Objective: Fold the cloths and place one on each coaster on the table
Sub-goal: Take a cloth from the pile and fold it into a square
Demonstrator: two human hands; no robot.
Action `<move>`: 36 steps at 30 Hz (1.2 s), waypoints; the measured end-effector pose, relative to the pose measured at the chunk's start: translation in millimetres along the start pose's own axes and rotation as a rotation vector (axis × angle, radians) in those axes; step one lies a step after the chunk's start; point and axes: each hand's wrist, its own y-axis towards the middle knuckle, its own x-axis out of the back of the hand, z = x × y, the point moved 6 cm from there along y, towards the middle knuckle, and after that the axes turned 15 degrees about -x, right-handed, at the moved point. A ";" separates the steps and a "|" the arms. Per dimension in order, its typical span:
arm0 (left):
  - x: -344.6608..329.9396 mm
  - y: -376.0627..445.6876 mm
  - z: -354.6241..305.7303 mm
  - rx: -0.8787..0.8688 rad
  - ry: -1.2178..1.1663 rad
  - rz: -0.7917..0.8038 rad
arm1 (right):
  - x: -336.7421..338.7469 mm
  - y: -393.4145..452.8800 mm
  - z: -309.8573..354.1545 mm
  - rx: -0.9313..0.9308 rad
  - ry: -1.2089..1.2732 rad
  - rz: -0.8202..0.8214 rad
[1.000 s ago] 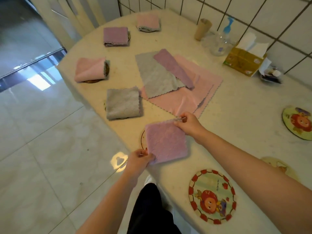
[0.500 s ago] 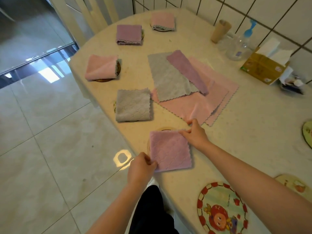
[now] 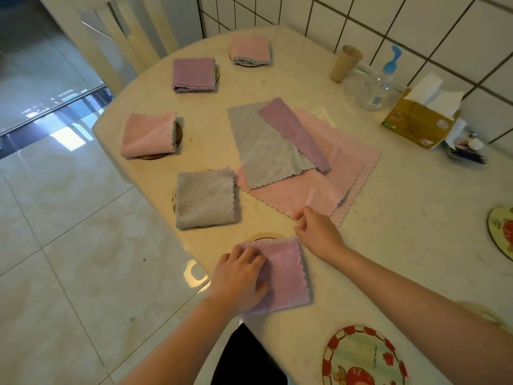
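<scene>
Lilac quilted square cloth (image 3: 280, 276) under flat left hand (image 3: 238, 279); right hand (image 3: 316, 232) loosely curled, empty grip.

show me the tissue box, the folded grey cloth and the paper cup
tissue box (image 3: 416, 124): head view, on its yellow front face
folded grey cloth (image 3: 206, 198): head view, middle of its top layer
paper cup (image 3: 343, 63): head view, on its side wall

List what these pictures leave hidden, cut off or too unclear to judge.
- Head view: the coaster under the folded purple cloth; only a sliver of rim shows, and the left hand covers the cloth's near corner.
- Head view: the patterned coaster at the right, cut off by the frame edge.
- Head view: lower pink cloths in the pile; overlap hides their count.
- Head view: the right hand, too unclear to tell whether it pinches the pink edge.
</scene>
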 end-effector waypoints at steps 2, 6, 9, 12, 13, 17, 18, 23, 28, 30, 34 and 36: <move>12.4 18.5 9.9 0.012 0.021 0.029 | 16.3 12.6 13.5 0.053 -0.033 -0.047; 39.1 63.4 39.2 -0.008 0.009 -0.033 | 43.9 54.5 28.3 0.067 -0.068 -0.100; 47.6 90.7 55.6 -0.036 0.030 -0.029 | 53.6 75.8 31.1 0.115 -0.233 -0.141; 51.0 125.4 78.2 -0.073 0.040 -0.036 | 58.8 103.2 29.4 0.144 -0.433 -0.201; 52.7 135.1 84.9 -0.075 0.025 -0.037 | 60.3 111.4 27.0 0.142 -0.452 -0.213; 53.7 160.6 103.6 -0.025 -0.078 -0.019 | 59.2 140.4 5.9 -0.005 -0.296 -0.100; 53.6 165.6 105.5 -0.020 -0.059 -0.010 | 58.9 144.7 2.6 -0.022 -0.242 -0.074; 60.0 180.5 106.9 -0.028 0.075 -0.044 | 64.4 148.5 0.4 -0.023 -0.064 -0.063; 58.8 186.9 115.1 -0.066 0.060 -0.038 | 98.0 144.3 10.8 -0.075 0.077 -0.174; 57.4 186.2 118.9 -0.065 0.018 -0.083 | 110.5 139.7 16.1 -0.054 0.099 -0.196; 80.9 183.8 139.4 0.114 -0.298 -0.322 | 133.6 142.2 14.5 -0.020 0.103 -0.297; 102.8 182.1 147.3 0.218 -0.470 -0.452 | 150.2 143.7 10.4 -0.059 0.179 -0.385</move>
